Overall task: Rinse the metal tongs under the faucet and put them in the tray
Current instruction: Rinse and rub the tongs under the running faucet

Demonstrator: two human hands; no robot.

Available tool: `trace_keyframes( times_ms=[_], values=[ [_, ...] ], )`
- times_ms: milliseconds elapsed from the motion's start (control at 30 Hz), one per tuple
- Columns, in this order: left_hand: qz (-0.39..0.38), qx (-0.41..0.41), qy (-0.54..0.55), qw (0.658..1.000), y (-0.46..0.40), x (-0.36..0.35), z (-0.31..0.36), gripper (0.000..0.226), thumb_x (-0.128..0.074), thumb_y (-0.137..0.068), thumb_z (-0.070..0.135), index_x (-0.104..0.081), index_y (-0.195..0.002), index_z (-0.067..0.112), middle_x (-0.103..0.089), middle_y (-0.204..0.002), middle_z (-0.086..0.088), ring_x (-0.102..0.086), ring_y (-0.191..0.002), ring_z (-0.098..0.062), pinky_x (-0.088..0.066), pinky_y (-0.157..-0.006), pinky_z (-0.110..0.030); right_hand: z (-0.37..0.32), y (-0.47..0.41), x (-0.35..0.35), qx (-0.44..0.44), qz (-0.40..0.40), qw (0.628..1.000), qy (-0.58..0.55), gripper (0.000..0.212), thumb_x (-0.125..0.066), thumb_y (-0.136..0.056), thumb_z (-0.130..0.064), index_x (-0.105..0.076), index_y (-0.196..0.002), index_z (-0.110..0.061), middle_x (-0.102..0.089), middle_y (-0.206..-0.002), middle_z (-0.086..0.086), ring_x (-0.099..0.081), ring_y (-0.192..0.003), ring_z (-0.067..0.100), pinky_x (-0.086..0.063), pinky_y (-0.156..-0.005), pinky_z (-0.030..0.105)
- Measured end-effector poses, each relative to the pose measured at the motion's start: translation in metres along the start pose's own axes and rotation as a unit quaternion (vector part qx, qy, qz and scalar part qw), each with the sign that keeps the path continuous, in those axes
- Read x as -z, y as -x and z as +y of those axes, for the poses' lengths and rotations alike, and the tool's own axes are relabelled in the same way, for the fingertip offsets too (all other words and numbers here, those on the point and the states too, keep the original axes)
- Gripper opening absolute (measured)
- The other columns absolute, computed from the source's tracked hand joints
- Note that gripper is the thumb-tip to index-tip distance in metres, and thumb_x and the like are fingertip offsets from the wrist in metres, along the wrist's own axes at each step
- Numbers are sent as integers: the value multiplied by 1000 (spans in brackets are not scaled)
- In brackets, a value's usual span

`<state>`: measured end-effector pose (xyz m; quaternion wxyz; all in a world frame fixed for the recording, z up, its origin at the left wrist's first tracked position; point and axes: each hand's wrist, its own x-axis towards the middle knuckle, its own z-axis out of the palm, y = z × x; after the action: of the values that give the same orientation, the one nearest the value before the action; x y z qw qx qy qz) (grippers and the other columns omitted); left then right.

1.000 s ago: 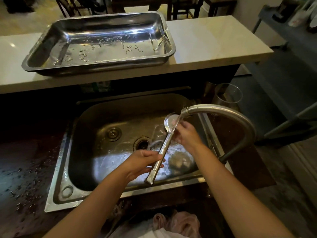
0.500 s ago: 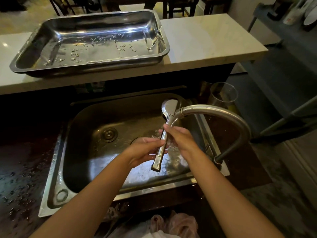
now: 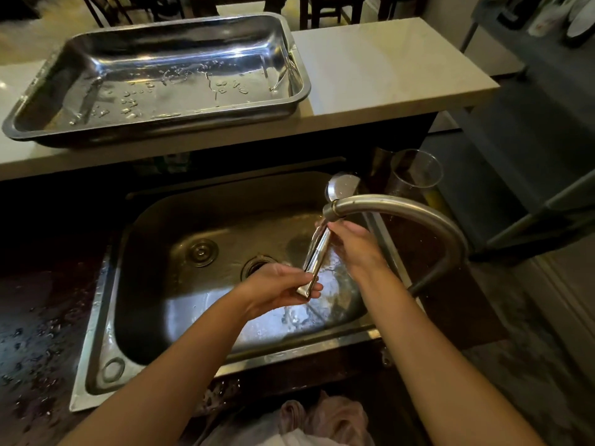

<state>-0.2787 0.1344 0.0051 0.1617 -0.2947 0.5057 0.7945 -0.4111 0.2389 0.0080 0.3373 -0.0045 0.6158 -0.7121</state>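
Head view, read from near to far: I see my left hand (image 3: pixel 283 289) closed on the hinge end of the metal tongs (image 3: pixel 317 252), low over the sink (image 3: pixel 96 333); my right hand (image 3: pixel 354 244) wraps the shaft just below the faucet (image 3: pixel 396 204) spout. The tongs' long axis runs up and away from the left grip, its spoon-shaped tip (image 3: pixel 341 185) beyond the spout. The tray (image 3: pixel 299 101) rests on the counter (image 3: pixel 386 69) farther off, up and left of both hands. I judge the left hand nearer it, so the carry would go forward and leftward.
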Motion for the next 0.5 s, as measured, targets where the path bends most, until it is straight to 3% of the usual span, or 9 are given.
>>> trace_keyframes(
  times_ms=[67,100,200,333,433,500],
  values=[
    [-7,-22,22,999,-2,-4,11,15,-55,-89,10,-69,-90,5,-77,-82,-8,-73,-77,-14,-58,-63,-20,3,2,-7,-3,-9,1000,7,11,-56,-88,-8,-65,-82,-7,-69,-94,14,-64,-82,20,-50,-81,29],
    [-6,-37,37,999,-3,-6,17,17,-53,-90,8,-69,-91,4,-77,-80,-8,-73,-75,-14,-58,-62,-20,5,5,-11,-8,-16,1000,14,12,-56,-88,-9,-64,-78,-9,-69,-98,16,-63,-79,22,-51,-76,32],
    [4,-57,39,998,-3,-4,27,19,-50,-91,8,-67,-96,0,-76,-79,-6,-73,-73,-12,-59,-66,-20,9,13,-21,-22,-43,999,23,13,-59,-88,-14,-61,-74,-13,-71,-88,4,-59,-57,17,-47,-45,24],
    [29,-63,61,996,1,5,12,18,-52,-90,9,-67,-98,4,-75,-80,-4,-72,-71,-13,-59,-65,-23,11,19,-26,-28,-72,996,52,6,-60,-87,-14,-61,-85,-9,-71,-84,2,-61,-63,16,-48,-51,23],
    [124,-100,-33,987,1,4,-1,18,-59,-87,10,-69,-101,5,-76,-72,2,-72,-66,-11,-58,-63,-23,15,23,-24,-56,-98,991,70,11,-57,-89,-15,-64,-93,-8,-70,-82,0,-64,-66,12,-51,-51,17],
    [219,-140,-162,952,0,2,-5,24,-65,-83,11,-69,-106,6,-74,-69,5,-70,-61,-6,-56,-60,-18,15,21,-23,-74,-72,985,140,17,-54,-91,-19,-65,-93,-6,-64,-72,2,-58,-59,10,-46,-47,14]
  ],
)
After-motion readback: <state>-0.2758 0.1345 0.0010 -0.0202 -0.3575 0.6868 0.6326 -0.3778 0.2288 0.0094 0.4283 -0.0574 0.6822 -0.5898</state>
